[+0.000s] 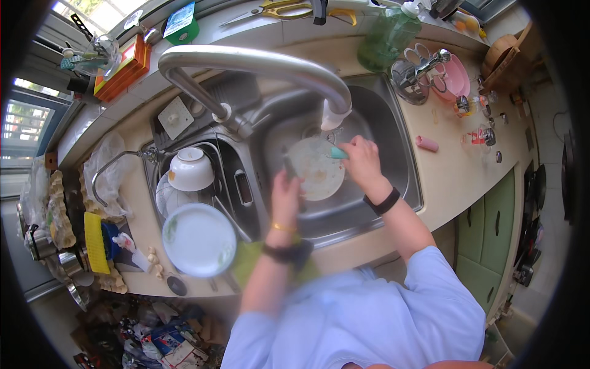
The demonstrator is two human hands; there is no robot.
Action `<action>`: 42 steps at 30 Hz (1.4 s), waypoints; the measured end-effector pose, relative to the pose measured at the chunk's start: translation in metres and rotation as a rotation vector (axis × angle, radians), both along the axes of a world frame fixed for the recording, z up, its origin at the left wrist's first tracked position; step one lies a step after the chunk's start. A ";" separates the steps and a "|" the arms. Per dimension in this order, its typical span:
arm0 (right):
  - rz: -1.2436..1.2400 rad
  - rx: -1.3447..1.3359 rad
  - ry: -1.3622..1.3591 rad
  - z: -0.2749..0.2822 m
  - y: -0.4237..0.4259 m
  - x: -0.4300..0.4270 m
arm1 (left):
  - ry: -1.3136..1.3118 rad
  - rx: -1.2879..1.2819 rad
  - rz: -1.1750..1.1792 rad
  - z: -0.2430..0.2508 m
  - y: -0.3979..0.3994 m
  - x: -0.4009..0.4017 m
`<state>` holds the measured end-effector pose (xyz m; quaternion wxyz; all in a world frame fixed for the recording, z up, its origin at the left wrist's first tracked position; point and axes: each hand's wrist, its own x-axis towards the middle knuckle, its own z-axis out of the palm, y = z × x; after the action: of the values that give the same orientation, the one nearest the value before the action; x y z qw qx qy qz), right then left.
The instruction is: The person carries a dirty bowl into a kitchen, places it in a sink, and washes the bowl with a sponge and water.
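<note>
Under the stainless-steel faucet (276, 62), whose tip has a white nozzle, a whitish plate or shallow dish (319, 170) lies in the right sink basin (396, 170) with water running by it. My right hand (362, 161) holds a small teal thing (339, 153), perhaps a sponge or cloth, over the plate's upper right. My left hand (286, 196) is blurred at the plate's left edge; something dark and thin (289, 163) shows above its fingers, and whether it is held is unclear.
In the left basin, a white bowl (191, 170) sits upside down on other dishes. A light blue plate (199, 240) rests over that basin's front edge. Glass jars (477, 137), a pink cylinder (427, 143) and a pink bowl (449, 78) stand on the right counter. A green bottle (389, 39) is behind.
</note>
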<state>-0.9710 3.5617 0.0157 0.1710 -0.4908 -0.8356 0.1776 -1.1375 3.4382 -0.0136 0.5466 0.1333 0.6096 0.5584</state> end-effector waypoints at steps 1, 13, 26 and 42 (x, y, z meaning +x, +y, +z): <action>0.023 0.193 -0.269 0.010 -0.002 0.006 | -0.004 -0.004 0.001 0.000 -0.001 0.000; 0.046 -0.194 0.071 0.109 -0.026 0.043 | -0.001 0.021 -0.024 0.011 -0.006 0.011; 0.089 -0.522 0.614 0.111 -0.053 0.054 | 0.033 0.115 -0.068 0.006 0.044 0.003; 0.047 -0.472 0.624 0.101 -0.049 0.068 | 0.027 0.221 -0.166 0.008 0.083 0.006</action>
<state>-0.9033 3.5132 0.1167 0.2950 -0.4197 -0.6907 0.5097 -1.1312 3.5215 -0.0054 0.5647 0.2503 0.5387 0.5730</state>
